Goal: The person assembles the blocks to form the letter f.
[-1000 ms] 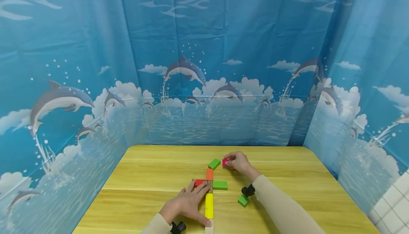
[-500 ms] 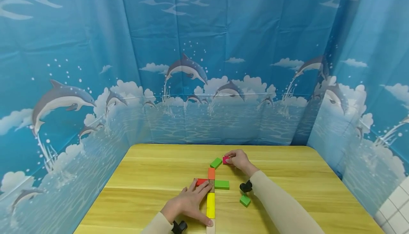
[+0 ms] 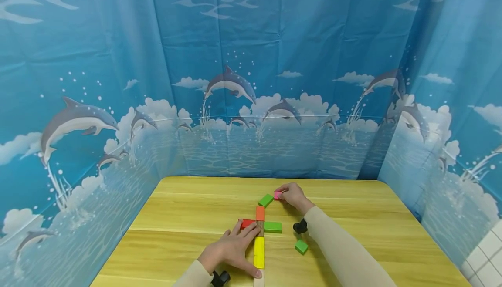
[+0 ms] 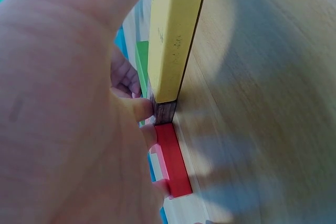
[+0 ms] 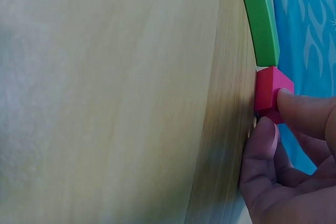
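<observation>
On the far half of the table, a small pink rectangular block [image 3: 277, 195] with flat faces and crisp edges is pinched between the thumb and finger of the right hand [image 3: 292, 196], close by the end of a slanted green rectangular block [image 3: 266, 200]. The left hand [image 3: 233, 252] lies with fingers spread, their tips at a red oblong block [image 3: 247, 223] and a dark brown wood-grained block [image 3: 261, 231], its thumb on a pale wooden block [image 3: 259, 281]. A long yellow block [image 3: 259, 252], its paint scuffed, lies between the brown and pale ones; an orange block [image 3: 260, 213] lies beyond the brown, and a second green block [image 3: 273, 227] juts out to the right. Another green block [image 3: 301, 247] lies apart, near the right wrist.

The yellowish tabletop [image 3: 176, 208] has streaked wood grain. Behind hangs a creased blue curtain [image 3: 251, 30] printed with dolphins and clouds; white tiles [image 3: 486, 256] show at the lower right.

Compared with a second ago, the pink block sits slightly nearer the slanted green one; the left hand keeps its pose.
</observation>
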The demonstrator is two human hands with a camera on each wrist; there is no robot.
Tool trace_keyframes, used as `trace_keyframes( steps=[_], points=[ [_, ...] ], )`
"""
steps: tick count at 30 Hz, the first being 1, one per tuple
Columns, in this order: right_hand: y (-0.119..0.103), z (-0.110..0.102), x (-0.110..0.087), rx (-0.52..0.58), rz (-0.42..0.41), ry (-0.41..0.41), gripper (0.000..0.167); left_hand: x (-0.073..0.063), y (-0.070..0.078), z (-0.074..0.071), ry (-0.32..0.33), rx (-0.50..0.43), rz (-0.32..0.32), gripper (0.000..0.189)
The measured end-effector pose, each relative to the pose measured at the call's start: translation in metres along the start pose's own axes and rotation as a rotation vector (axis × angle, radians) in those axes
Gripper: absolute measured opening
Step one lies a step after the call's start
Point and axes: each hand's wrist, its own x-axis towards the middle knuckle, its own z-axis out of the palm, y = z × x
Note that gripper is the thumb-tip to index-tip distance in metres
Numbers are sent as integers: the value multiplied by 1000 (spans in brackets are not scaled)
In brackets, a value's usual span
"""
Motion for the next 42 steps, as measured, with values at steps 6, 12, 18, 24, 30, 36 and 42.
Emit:
trace_keyframes(
  steps=[6,12,18,24,30,36,42],
  points=[
    [0,-2,2,-24,-4,2,22,2,1,1,-1,-5,4,114],
    [-4,-2,-3,-6,-22,3,17,1,-1,0,-4,-16,6,114],
    [-3,2,-1,1,-11,9,13,0,-3,1,-3,-14,1,114],
    [-2,2,-2,13,-16,0,14,0,-4,2,-5,-21,-2,114],
    [-1,1,-2,26,-12,10,15,3,-1,1,5,-9,-5,115],
    [3,0,-2,117,36,-14,26,2,0,3,-5,-18,-12,115],
    [-3,-6,-8,179,52,-32,33,2,1,1,-1,-12,-15,115]
  ],
)
